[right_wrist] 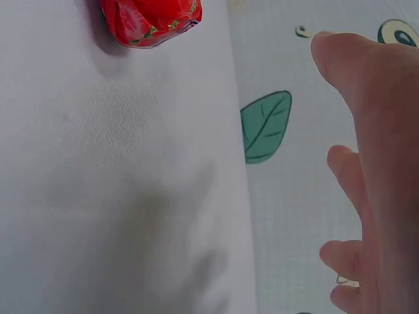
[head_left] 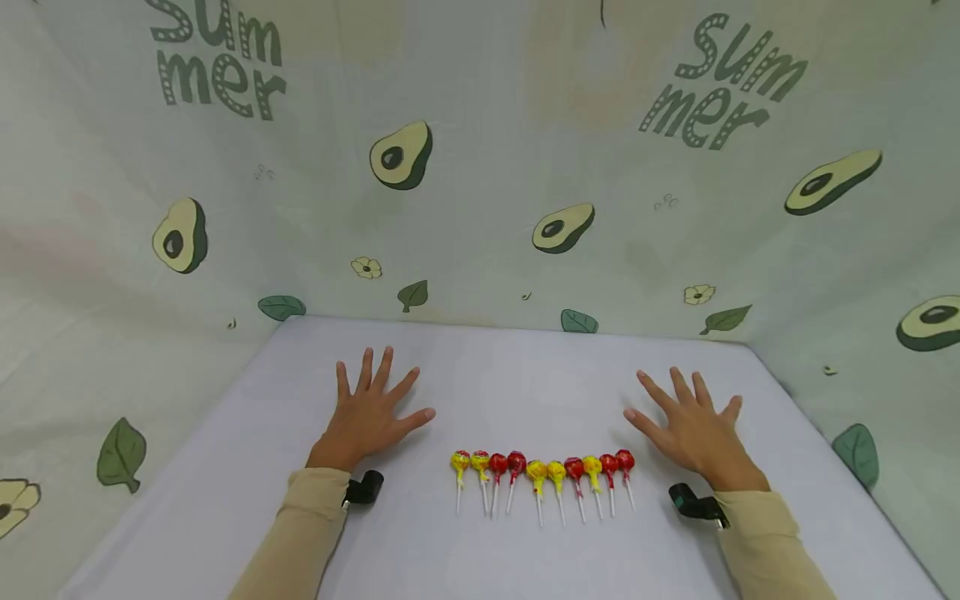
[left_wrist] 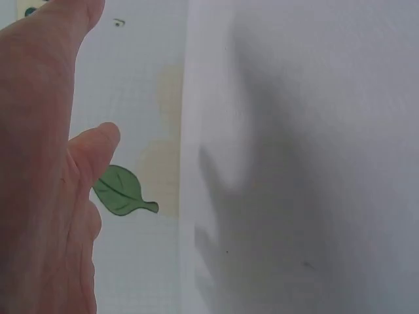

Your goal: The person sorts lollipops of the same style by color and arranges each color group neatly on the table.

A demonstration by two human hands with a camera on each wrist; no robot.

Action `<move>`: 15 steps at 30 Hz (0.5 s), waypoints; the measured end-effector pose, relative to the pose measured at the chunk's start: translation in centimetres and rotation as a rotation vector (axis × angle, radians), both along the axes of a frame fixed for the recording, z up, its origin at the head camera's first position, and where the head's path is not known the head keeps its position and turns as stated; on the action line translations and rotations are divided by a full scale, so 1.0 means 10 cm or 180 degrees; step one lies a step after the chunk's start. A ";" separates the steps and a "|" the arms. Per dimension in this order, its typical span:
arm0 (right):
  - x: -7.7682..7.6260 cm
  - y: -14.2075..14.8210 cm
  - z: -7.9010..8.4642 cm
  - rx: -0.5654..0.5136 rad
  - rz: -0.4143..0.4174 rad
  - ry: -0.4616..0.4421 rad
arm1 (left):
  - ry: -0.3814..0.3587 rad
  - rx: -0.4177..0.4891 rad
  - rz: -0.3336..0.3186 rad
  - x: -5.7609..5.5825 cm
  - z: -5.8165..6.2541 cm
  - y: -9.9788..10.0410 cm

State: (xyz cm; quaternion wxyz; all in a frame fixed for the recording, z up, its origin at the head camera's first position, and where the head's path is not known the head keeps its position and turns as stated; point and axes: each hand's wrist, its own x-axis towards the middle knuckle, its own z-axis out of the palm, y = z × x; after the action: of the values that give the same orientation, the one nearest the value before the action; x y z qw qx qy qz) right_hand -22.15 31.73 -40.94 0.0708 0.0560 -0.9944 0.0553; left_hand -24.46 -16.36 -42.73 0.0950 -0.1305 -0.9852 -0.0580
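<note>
Several lollipops in red and yellow wrappers lie in a row on the white table, their white sticks pointing toward me; a yellow lollipop point(head_left: 556, 472) is near the middle and a red lollipop point(head_left: 625, 459) ends the row at right. Left of the row, my left hand point(head_left: 367, 421) is spread with straight fingers, holding nothing. On the other side my right hand point(head_left: 697, 429) is spread likewise, its thumb nearest the red end of the row. The right wrist view catches one red wrapped lollipop head point(right_wrist: 152, 19) at its top edge.
The white table point(head_left: 495, 383) reaches back to a hanging cloth point(head_left: 480, 167) printed with avocados, leaves and lettering, which also runs along both sides. A small black camera point(head_left: 364, 487) is strapped at the left wrist, another black camera point(head_left: 693, 502) at the right.
</note>
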 end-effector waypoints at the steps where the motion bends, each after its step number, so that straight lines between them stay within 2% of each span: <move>1: 0.00 0.00 0.01 -0.0003 0.0005 0.0006 | 0.0016 -0.0002 0.0001 -0.01 0.01 0.01; 6: 0.01 -0.01 0.03 0.0003 -0.0010 -0.0004 | -0.0011 -0.0012 0.0006 0.00 0.04 0.05; 11: 0.04 -0.01 -0.04 -0.0027 -0.0044 -0.0101 | -0.0120 -0.0014 -0.0037 0.02 0.01 0.08; 15: 0.02 -0.02 -0.05 -0.0045 -0.0035 -0.0059 | -0.0096 -0.0007 -0.0089 0.01 0.04 0.07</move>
State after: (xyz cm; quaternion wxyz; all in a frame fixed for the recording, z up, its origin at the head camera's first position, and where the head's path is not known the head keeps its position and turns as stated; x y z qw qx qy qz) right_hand -21.99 31.57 -41.41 0.0623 0.0495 -0.9949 0.0624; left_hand -24.35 -15.62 -42.37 0.0793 -0.1435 -0.9846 -0.0601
